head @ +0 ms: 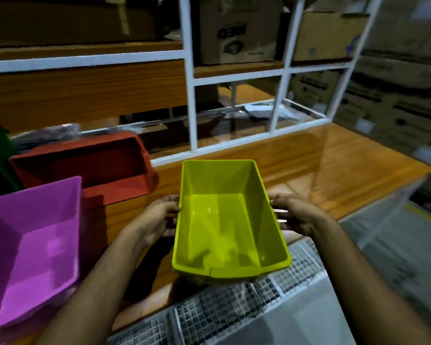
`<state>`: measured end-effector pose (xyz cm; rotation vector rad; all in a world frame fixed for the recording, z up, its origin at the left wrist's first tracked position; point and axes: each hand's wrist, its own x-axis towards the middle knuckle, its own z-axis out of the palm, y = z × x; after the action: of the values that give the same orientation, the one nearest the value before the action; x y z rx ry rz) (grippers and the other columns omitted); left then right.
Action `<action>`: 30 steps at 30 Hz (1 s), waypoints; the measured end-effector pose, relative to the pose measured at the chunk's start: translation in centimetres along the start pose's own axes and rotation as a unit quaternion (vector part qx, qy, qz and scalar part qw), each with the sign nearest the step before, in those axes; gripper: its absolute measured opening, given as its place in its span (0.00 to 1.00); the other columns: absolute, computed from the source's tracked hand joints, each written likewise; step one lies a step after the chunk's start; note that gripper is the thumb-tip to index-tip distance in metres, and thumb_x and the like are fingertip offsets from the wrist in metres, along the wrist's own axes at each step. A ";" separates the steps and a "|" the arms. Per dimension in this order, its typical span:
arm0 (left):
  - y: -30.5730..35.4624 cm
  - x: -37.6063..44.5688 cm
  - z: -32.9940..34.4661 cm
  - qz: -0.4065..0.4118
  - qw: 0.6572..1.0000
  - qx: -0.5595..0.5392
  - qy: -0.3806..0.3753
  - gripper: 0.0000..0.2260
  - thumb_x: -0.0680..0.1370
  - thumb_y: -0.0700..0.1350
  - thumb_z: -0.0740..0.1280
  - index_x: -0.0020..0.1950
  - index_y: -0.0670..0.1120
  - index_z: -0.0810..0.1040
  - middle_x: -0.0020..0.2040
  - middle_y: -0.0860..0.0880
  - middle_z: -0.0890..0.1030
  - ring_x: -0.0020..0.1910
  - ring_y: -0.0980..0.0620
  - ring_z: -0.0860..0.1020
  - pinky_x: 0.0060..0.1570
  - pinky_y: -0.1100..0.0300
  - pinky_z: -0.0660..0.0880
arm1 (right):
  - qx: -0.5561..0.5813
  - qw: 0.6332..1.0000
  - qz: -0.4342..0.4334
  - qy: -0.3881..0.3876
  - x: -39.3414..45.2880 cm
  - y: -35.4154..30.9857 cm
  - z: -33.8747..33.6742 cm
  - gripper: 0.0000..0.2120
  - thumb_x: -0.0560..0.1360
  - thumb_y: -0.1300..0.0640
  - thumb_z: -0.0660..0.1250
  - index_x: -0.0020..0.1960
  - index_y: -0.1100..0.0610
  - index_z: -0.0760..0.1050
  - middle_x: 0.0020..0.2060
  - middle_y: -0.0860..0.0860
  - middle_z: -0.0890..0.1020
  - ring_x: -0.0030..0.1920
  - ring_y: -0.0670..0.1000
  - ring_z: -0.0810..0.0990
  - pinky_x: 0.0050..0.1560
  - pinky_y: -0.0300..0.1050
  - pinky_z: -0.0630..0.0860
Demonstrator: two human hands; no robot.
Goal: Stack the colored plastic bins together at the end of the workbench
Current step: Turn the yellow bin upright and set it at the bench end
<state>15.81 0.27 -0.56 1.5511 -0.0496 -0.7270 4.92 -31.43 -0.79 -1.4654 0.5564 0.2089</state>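
Both hands held the empty lime-yellow rectangular plastic bin [230,220] by its long sides. The left hand [157,217] pressed against the left wall, its fingers [171,199] curled onto the rim; the right hand [292,214] gripped the opposite wall, its fingers [276,202] closed on that rim. The bin sat between the two sets of fingers, open side up, over the near edge of the glossy wooden desk [334,170]; whether it touched the desk could not be told. Left of the left fingers stood a purple plastic bin [33,245], and beyond it, farther from the fingers, a red plastic bin [85,165], both on the desk. A white metal frame [192,95] rose behind the desk.
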 end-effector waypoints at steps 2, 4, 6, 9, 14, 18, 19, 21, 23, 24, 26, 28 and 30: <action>0.2 1.0 2.7 -0.005 0.999 0.003 -0.042 0.20 0.75 0.34 0.58 0.65 0.47 0.75 0.37 0.49 0.75 0.28 0.55 0.69 0.30 0.62 0.75 | 0.019 0.999 -0.001 0.028 -1.9 1.1 -3.0 0.12 0.79 0.61 0.58 0.55 0.51 0.78 0.41 0.48 0.82 0.39 0.47 0.78 0.38 0.41 0.73; 0.5 1.9 6.2 -0.016 0.997 0.007 -0.081 0.21 0.75 0.33 0.59 0.67 0.45 0.74 0.38 0.48 0.75 0.26 0.56 0.69 0.32 0.62 0.74 | 0.047 0.997 -0.010 0.065 -4.4 2.3 -6.1 0.13 0.79 0.61 0.58 0.55 0.52 0.79 0.42 0.49 0.82 0.39 0.47 0.79 0.36 0.41 0.74; 1.0 2.7 9.9 -0.017 0.993 0.019 -0.119 0.21 0.75 0.33 0.59 0.67 0.45 0.74 0.40 0.47 0.75 0.25 0.56 0.69 0.34 0.61 0.73 | 0.083 0.991 -0.016 0.100 -6.7 3.6 -9.2 0.14 0.79 0.62 0.58 0.57 0.54 0.80 0.43 0.50 0.83 0.39 0.47 0.80 0.36 0.40 0.78; 1.8 3.8 16.9 -0.021 0.980 0.037 -0.194 0.20 0.77 0.33 0.58 0.66 0.47 0.75 0.40 0.49 0.79 0.27 0.55 0.72 0.36 0.59 0.76 | 0.136 0.980 -0.034 0.140 -10.4 6.1 -14.8 0.15 0.79 0.62 0.59 0.62 0.55 0.79 0.51 0.54 0.83 0.46 0.50 0.81 0.45 0.46 0.79; 1.5 4.9 30.4 -0.030 0.960 0.053 -0.274 0.18 0.77 0.31 0.57 0.61 0.48 0.75 0.32 0.51 0.82 0.22 0.58 0.75 0.26 0.63 0.77 | 0.209 0.953 -0.046 0.216 -16.4 9.8 -24.6 0.16 0.79 0.64 0.58 0.62 0.57 0.79 0.51 0.56 0.83 0.45 0.52 0.80 0.44 0.47 0.81; 0.0 6.0 41.2 -0.051 0.943 0.053 -0.326 0.18 0.77 0.30 0.54 0.59 0.46 0.75 0.30 0.52 0.80 0.22 0.58 0.74 0.21 0.66 0.73 | 0.238 0.930 -0.056 0.275 -20.7 12.7 -32.5 0.15 0.78 0.65 0.58 0.57 0.57 0.81 0.43 0.54 0.84 0.38 0.50 0.80 0.39 0.45 0.79; -0.5 6.3 43.9 -0.052 0.937 0.056 -0.341 0.18 0.77 0.31 0.55 0.59 0.47 0.76 0.34 0.51 0.82 0.25 0.57 0.76 0.23 0.65 0.75 | 0.244 0.924 -0.060 0.289 -21.7 13.4 -34.7 0.15 0.78 0.65 0.58 0.55 0.56 0.82 0.43 0.54 0.83 0.37 0.51 0.77 0.39 0.45 0.78; -1.1 7.0 48.4 -0.052 0.928 0.062 -0.363 0.18 0.76 0.32 0.56 0.59 0.48 0.77 0.42 0.49 0.82 0.33 0.55 0.78 0.29 0.62 0.78 | 0.252 0.911 -0.062 0.320 -23.4 14.7 -38.2 0.15 0.78 0.64 0.58 0.58 0.57 0.81 0.43 0.54 0.82 0.37 0.51 0.73 0.40 0.45 0.75; -1.5 7.3 53.0 -0.055 0.922 0.078 -0.375 0.18 0.76 0.33 0.57 0.56 0.48 0.79 0.44 0.49 0.81 0.33 0.56 0.78 0.31 0.62 0.79 | 0.262 0.899 -0.060 0.345 -24.9 15.9 -41.4 0.15 0.78 0.64 0.58 0.58 0.56 0.81 0.44 0.54 0.83 0.40 0.52 0.77 0.42 0.46 0.75; -1.6 7.3 55.0 -0.053 0.919 0.089 -0.381 0.18 0.76 0.32 0.57 0.56 0.48 0.79 0.43 0.50 0.82 0.33 0.56 0.78 0.32 0.62 0.79 | 0.271 0.893 -0.063 0.353 -25.7 16.3 -42.7 0.14 0.79 0.63 0.58 0.55 0.56 0.81 0.44 0.53 0.84 0.41 0.52 0.79 0.43 0.47 0.76; -1.7 7.8 58.7 -0.049 0.911 0.098 -0.398 0.19 0.76 0.32 0.57 0.58 0.48 0.79 0.43 0.49 0.82 0.36 0.54 0.78 0.35 0.58 0.78 | 0.286 0.884 -0.070 0.363 -26.8 17.0 -45.3 0.14 0.78 0.63 0.58 0.51 0.54 0.83 0.43 0.53 0.84 0.41 0.53 0.79 0.44 0.48 0.75; -1.5 8.6 61.6 -0.048 0.902 0.094 -0.418 0.20 0.77 0.32 0.57 0.64 0.47 0.76 0.47 0.46 0.80 0.39 0.51 0.76 0.36 0.56 0.77 | 0.290 0.878 -0.073 0.374 -27.4 17.2 -47.8 0.14 0.79 0.63 0.58 0.53 0.54 0.82 0.45 0.54 0.83 0.42 0.53 0.78 0.43 0.47 0.74; -1.1 9.9 65.0 -0.050 0.899 0.100 -0.424 0.20 0.78 0.32 0.56 0.66 0.46 0.74 0.49 0.44 0.78 0.36 0.51 0.75 0.33 0.57 0.78 | 0.291 0.872 -0.078 0.385 -27.3 17.5 -51.1 0.15 0.79 0.62 0.58 0.59 0.56 0.80 0.50 0.56 0.82 0.43 0.53 0.79 0.44 0.48 0.75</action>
<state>-7.14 -61.40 -1.50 1.3218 -0.7143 -1.4746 -38.25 -73.79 -3.54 -0.9415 1.0299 -0.6623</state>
